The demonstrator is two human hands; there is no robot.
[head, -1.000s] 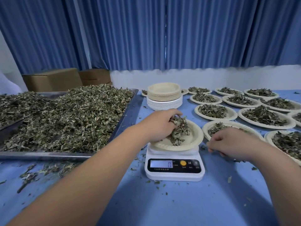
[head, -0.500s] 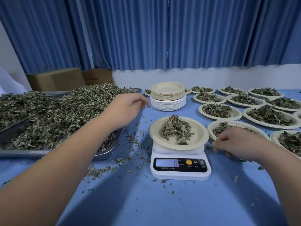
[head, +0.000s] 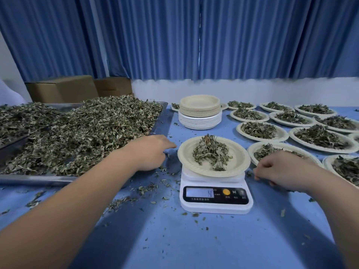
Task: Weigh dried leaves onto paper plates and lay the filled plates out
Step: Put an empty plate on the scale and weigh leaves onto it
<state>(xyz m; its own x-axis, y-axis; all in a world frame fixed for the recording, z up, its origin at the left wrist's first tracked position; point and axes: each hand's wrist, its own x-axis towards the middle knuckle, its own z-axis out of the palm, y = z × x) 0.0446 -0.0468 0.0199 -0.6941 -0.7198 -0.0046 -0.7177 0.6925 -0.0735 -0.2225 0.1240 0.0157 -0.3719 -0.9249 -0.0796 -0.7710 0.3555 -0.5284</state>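
The scale (head: 215,197) sits before you, display lit. Right of it your right hand (head: 275,168) rests, fingers curled under; whether they pinch anything I cannot tell. Left of it your left hand (head: 150,152) is loose, forefinger out, empty. On the scale the paper plate (head: 187,159) holds few dried leaves (head: 210,152). Likely mid-weighing: next, a light pinch from the tray (head: 38,178) behind-left of the scale.

Setting: small-scale herb processing workroom.
Work surface: table (head: 194,239) with blue cover.
Bulk stock: metal tray (head: 38,179) heaped with dried leaves (head: 87,133).
Equipment: digital scale (head: 215,197), stacked paper plates (head: 200,113).
Background: blue curtains (head: 194,35), cardboard boxes (head: 62,88).
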